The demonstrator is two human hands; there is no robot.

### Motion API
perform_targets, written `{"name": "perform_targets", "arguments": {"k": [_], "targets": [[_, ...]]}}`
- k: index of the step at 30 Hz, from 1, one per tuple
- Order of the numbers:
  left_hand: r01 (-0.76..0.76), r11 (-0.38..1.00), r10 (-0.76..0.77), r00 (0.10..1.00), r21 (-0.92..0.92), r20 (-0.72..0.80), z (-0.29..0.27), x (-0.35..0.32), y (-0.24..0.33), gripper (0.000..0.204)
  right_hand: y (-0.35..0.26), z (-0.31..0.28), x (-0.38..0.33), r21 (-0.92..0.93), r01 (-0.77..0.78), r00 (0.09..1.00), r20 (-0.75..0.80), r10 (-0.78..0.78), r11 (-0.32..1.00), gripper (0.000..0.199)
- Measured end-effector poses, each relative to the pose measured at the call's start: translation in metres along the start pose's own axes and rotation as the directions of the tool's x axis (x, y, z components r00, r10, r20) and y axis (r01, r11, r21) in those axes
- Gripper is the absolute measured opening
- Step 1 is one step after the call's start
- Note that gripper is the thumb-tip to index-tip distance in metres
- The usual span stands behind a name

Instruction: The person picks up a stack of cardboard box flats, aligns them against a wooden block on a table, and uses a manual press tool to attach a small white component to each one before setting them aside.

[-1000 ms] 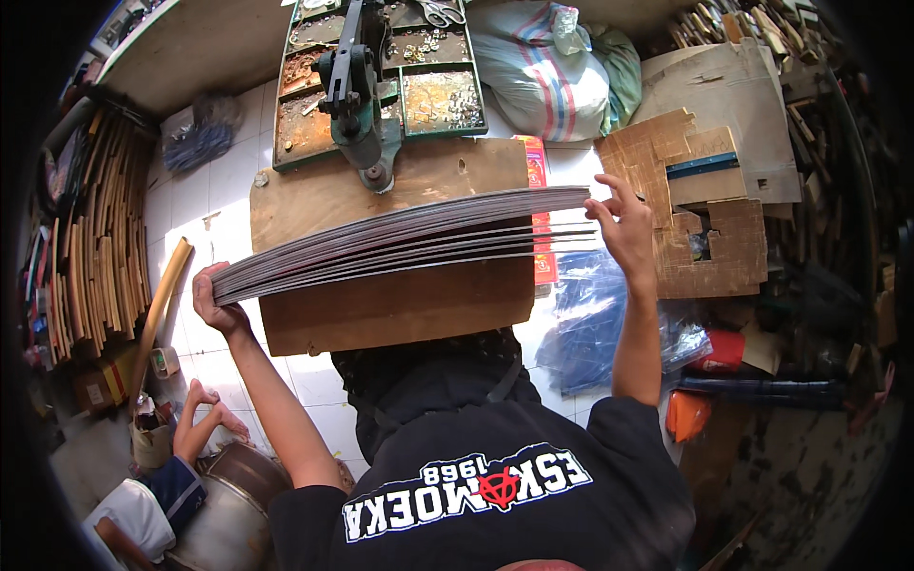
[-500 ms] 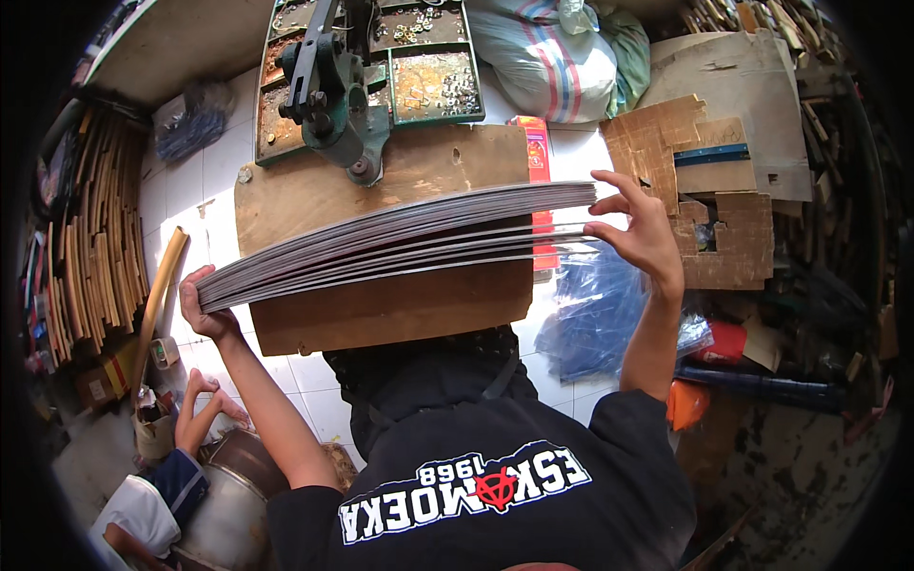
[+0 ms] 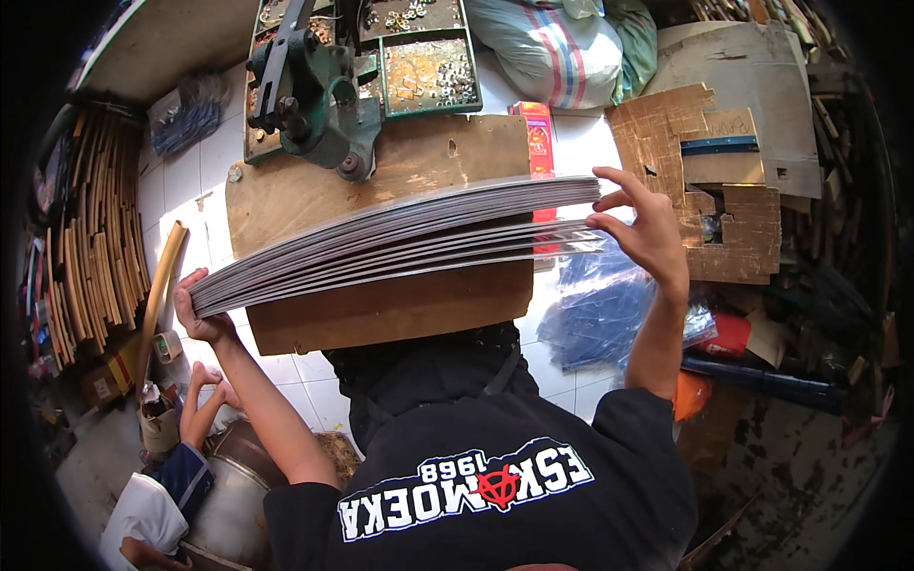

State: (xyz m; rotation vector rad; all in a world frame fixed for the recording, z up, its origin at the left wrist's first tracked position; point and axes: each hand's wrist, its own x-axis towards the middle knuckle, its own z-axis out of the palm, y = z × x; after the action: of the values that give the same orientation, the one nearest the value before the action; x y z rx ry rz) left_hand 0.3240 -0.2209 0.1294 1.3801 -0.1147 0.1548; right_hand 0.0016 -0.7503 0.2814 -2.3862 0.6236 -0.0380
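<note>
A thick stack of thin, grey-edged sheets (image 3: 400, 211) spans the space over a wooden board (image 3: 400, 309), its edges facing me. My left hand (image 3: 202, 309) is closed round the stack's left end, where the sheets are pressed together. At the other end my right hand (image 3: 643, 228) has its fingers by the upper bundle's edge and its thumb against the lower sheets, which fan apart with gaps between them. What the sheets are made of, I cannot make out. Beyond the stack stands a green hand press (image 3: 333, 124), touched by neither hand.
Behind the press lies a compartmented tray (image 3: 379, 71) of small metal parts. A striped sack (image 3: 547, 57) stands at the back. To the right are a red box (image 3: 539, 143), clear plastic sheets (image 3: 595, 314) and cut cardboard (image 3: 733, 238). Another person's leg (image 3: 200, 409) shows at lower left.
My left hand and the stack's left end have shifted slightly left. The right thumb has risen a little, with the lower sheets still spread. The whole view has moved slightly.
</note>
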Motion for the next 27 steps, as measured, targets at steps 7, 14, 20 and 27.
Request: {"name": "perform_targets", "arguments": {"k": [7, 14, 20, 27], "targets": [[-0.005, 1.000, 0.005, 1.000, -0.012, -0.003, 0.007, 0.001, 0.002, 0.037, 0.011, 0.022, -0.003, -0.274, 0.245, 0.920, -0.236, -0.312, 0.930, 0.039], [-0.020, 1.000, 0.020, 1.000, 0.022, 0.003, 0.012, -0.001, 0.005, 0.037, -0.001, 0.037, -0.012, -0.102, -0.041, 0.936, -0.352, 0.002, 0.994, 0.039], [-0.068, 0.997, 0.067, 0.997, 0.027, 0.046, 0.012, -0.001, 0.007, 0.033, 0.003, 0.049, -0.018, 0.289, -0.122, 0.909, -0.352, 0.224, 0.949, 0.039], [-0.065, 0.998, 0.064, 0.997, 0.021, 0.044, 0.021, -0.005, 0.015, 0.030, 0.006, 0.028, -0.030, 0.343, -0.076, 0.985, -0.121, 0.125, 0.936, 0.034]]}}
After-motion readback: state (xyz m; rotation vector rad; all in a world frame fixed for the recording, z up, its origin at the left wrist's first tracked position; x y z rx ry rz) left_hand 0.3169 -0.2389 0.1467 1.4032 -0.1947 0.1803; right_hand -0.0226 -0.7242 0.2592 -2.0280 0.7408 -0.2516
